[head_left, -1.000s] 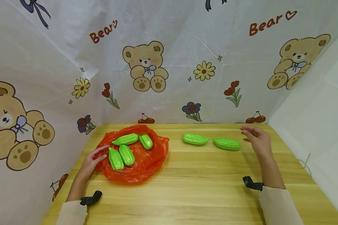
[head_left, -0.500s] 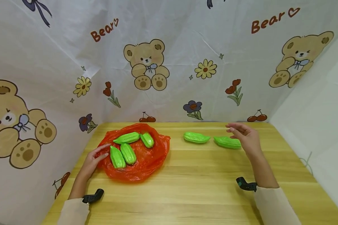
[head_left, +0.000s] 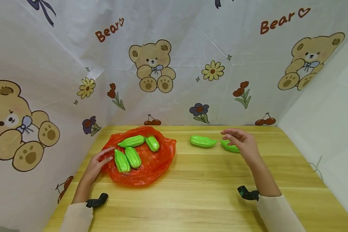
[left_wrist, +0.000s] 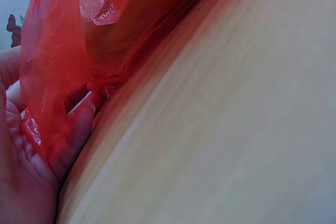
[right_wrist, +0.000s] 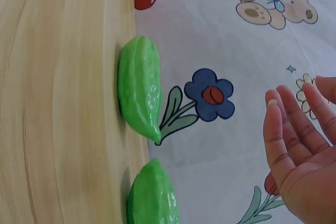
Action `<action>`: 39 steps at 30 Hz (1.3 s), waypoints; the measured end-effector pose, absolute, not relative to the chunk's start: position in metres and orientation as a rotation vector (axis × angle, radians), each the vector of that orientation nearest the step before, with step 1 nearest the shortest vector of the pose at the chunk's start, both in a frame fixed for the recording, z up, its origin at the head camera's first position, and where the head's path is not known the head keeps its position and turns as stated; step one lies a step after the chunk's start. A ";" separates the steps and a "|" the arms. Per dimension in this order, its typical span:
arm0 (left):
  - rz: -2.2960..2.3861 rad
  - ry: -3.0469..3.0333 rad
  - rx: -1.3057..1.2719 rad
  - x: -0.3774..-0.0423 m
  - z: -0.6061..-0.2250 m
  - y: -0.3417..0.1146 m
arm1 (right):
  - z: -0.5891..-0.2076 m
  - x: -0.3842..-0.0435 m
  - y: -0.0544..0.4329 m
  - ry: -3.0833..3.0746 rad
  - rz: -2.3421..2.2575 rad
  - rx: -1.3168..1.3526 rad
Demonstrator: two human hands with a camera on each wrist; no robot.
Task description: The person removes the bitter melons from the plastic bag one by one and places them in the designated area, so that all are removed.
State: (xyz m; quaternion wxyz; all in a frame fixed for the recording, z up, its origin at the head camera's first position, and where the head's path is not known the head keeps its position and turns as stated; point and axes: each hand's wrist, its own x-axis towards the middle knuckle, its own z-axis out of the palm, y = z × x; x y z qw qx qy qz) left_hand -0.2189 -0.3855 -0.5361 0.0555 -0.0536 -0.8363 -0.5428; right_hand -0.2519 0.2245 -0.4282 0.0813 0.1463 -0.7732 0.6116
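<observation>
A thin red plastic bag [head_left: 153, 164] lies spread on the table with several glossy green bitter melons [head_left: 121, 160] on it. My left hand [head_left: 94, 166] rests at the bag's left edge, thumb and index finger apart. In the left wrist view, the red film [left_wrist: 58, 77] drapes over the palm and partly covers the fingers. To the right of the bag lie two more melons, the nearer-to-bag melon [head_left: 203, 141] and the right melon [head_left: 229, 146]. My right hand [head_left: 243, 145] hovers over the right melon, hiding its right end. Its fingers are loosely bent and hold nothing.
The wooden table [head_left: 185, 199] meets a white bear-print sheet [head_left: 185, 96] at the back and left. A pale panel [head_left: 336, 135] stands on the right, with a thin cord [head_left: 317, 169] near the table's right edge. Each wrist carries a black camera [head_left: 247, 193].
My right hand has moved left, from beside the right melon to over it. My left hand stays at the bag. The melons and bag keep their places; the head view has shifted slightly.
</observation>
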 end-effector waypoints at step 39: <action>-1.655 -2.514 -0.195 -0.220 -0.536 -0.387 | -0.431 -0.226 0.080 -2.505 1.840 0.915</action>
